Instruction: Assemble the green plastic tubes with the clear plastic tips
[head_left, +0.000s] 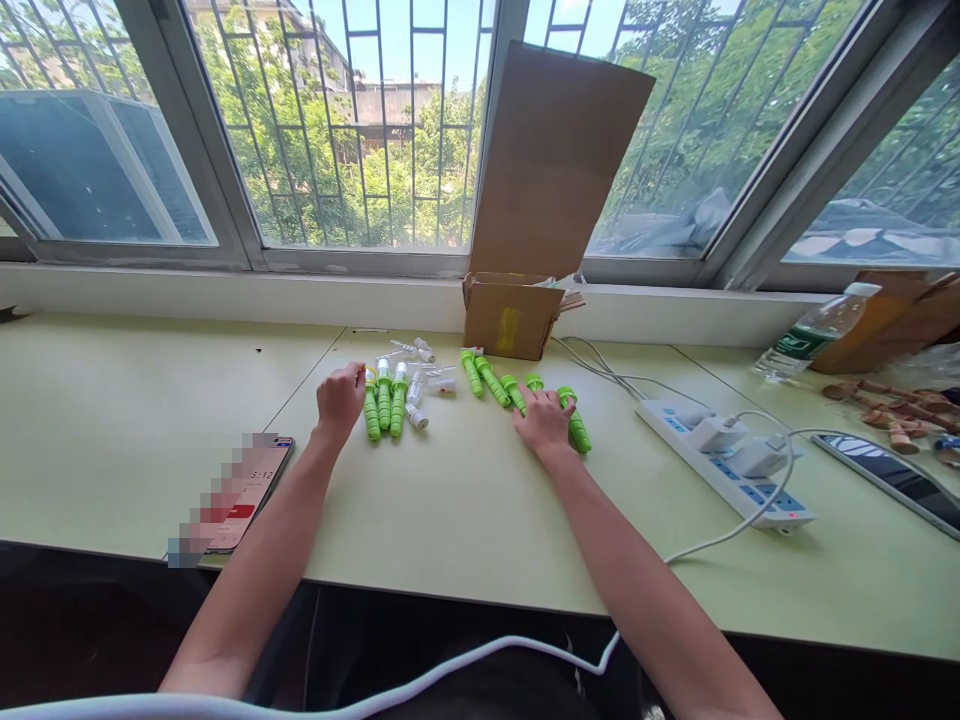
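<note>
My left hand is closed, with its fingertips pinched beside the top of a green ribbed plastic tube. A bit of yellow shows at those fingertips; what they hold is too small to make out. Two more such tubes with clear tops lie alongside. My right hand rests over a group of green ribbed tubes, its fingers apart and touching them. One tube sticks out on its right, and another tube lies on its left. Clear plastic pieces with white ends lie between the hands, nearer the left.
Behind the tubes stands an open cardboard box, lid raised against the window. A power strip with plugs and white cables lies at right, near a phone, a water bottle and wooden pieces. Another phone lies left.
</note>
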